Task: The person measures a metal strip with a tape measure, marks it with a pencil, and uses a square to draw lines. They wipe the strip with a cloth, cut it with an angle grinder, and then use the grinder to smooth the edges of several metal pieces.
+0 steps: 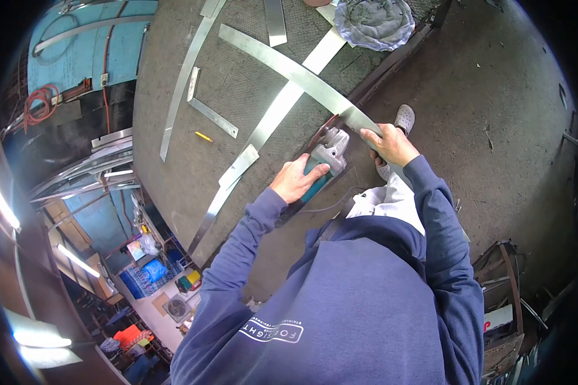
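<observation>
My left hand point(296, 178) is wrapped round the teal body of an angle grinder point(329, 153) at the table's edge. The grinder's reddish disc point(322, 131) is close to the edge of a long metal strip point(282, 65); whether they touch I cannot tell. My right hand point(394, 145) grips the near end of this strip, thumb on top. The strip runs up and left over the table, crossing another shiny strip point(278, 110). A short pale metal piece point(239, 167) lies on that second strip.
On the table point(167, 192) are an angled metal piece point(213, 117), a yellow pencil point(204, 136), a curved strip point(185, 80) and a crumpled grey round dish point(374, 23). A cord point(331, 206) hangs below the grinder. A metal frame point(511, 289) stands at the lower right.
</observation>
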Demonstrator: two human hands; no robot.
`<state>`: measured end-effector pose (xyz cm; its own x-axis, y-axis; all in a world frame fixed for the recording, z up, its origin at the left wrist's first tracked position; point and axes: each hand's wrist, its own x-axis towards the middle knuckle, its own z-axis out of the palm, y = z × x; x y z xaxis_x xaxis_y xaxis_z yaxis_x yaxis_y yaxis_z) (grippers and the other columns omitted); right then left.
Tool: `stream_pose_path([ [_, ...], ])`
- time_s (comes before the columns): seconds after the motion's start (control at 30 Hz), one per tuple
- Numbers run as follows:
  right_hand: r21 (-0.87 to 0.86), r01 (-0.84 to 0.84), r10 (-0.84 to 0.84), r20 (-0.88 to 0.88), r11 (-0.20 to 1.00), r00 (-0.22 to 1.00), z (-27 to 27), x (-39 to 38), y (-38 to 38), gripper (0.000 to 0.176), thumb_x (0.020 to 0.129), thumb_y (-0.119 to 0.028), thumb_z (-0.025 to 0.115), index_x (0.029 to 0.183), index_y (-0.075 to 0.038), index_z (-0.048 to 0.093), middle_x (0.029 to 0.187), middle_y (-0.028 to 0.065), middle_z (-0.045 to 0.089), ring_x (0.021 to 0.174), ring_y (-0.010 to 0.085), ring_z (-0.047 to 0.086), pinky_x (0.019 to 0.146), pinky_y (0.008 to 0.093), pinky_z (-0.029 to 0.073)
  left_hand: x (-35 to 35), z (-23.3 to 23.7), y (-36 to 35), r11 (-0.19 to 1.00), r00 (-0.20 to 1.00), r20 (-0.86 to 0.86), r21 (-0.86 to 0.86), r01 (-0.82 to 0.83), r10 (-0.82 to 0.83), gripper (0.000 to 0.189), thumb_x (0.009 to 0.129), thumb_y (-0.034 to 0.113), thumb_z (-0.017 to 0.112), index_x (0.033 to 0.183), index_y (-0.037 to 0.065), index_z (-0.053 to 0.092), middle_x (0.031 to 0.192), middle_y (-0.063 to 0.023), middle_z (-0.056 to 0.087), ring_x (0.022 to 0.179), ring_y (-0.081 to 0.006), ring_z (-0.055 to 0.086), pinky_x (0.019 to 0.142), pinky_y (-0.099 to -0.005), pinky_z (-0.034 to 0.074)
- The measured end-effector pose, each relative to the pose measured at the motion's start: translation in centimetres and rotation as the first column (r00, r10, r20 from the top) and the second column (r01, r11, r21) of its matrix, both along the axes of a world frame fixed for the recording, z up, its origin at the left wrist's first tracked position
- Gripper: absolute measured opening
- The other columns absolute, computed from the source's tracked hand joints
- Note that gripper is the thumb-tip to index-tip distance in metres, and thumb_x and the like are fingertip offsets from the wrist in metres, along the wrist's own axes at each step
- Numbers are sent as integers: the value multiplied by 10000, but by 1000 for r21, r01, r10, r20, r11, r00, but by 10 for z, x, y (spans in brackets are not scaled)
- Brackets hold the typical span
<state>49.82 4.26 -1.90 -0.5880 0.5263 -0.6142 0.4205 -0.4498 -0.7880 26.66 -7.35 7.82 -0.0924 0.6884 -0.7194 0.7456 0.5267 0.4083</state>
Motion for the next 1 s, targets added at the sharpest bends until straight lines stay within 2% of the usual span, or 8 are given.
stream_pose_path([
  [0.07,-3,-2,2,-10,1000,1000,1,0,0,436,970,-385,568,965,50,600,614,72,617,496,140,611,464,310,507,2,2,0,999,1000,-13,37,14,-13,633,930,532,564,1135,-66,555,886,-237,665,782,-276,678,691,-391,500],
  [0.4,-27,-10,10,9,1000,1000,0,-1,1,448,970,-395,565,984,51,600,618,70,619,489,147,609,465,309,506,-1,-3,-1,999,1000,20,47,15,-16,612,930,528,567,1133,-49,561,877,-231,665,756,-257,671,679,-389,499],
  [0.6,-30,1,-1,17,1000,1000,-5,-1,2,466,962,-399,572,963,65,613,650,108,654,514,170,650,468,316,525,-2,-6,3,997,998,-12,27,66,-65,598,943,508,555,1220,-21,542,939,-237,672,828,-272,688,714,-385,510],
  [0.67,-45,-5,5,3,999,1000,-5,-1,2,457,961,-398,575,972,57,617,644,106,651,508,171,646,461,318,519,0,-9,2,979,996,57,194,55,-67,593,950,497,547,1274,1,524,966,-228,678,862,-278,693,751,-379,516],
  [0.7,-45,-1,1,5,999,1000,-5,0,2,457,961,-398,575,972,57,617,644,106,651,508,171,646,461,318,519,0,-9,2,979,996,58,194,59,-71,593,950,497,547,1274,1,524,966,-228,678,862,-278,693,751,-379,516],
  [0.8,-54,2,-3,-22,999,1000,-5,2,1,449,962,-396,573,980,50,621,634,102,646,503,172,641,458,320,515,2,-5,1,989,993,114,149,24,-41,581,954,488,543,1293,17,518,983,-213,682,889,-274,691,783,-378,516],
  [0.87,-49,-1,-2,-56,999,998,-8,2,3,443,965,-396,568,987,43,623,626,96,642,494,168,631,455,326,512,1,-10,0,994,998,63,106,-21,15,572,957,487,540,1274,11,529,1008,-208,679,922,-274,685,798,-376,510],
  [1.0,-88,-42,36,-74,995,997,-10,4,6,437,968,-394,563,1000,38,624,631,96,641,489,167,624,455,331,513,-5,-15,-1,1000,999,46,10,19,-19,574,958,492,536,1259,3,538,1010,-208,679,937,-271,680,802,-375,509],
])
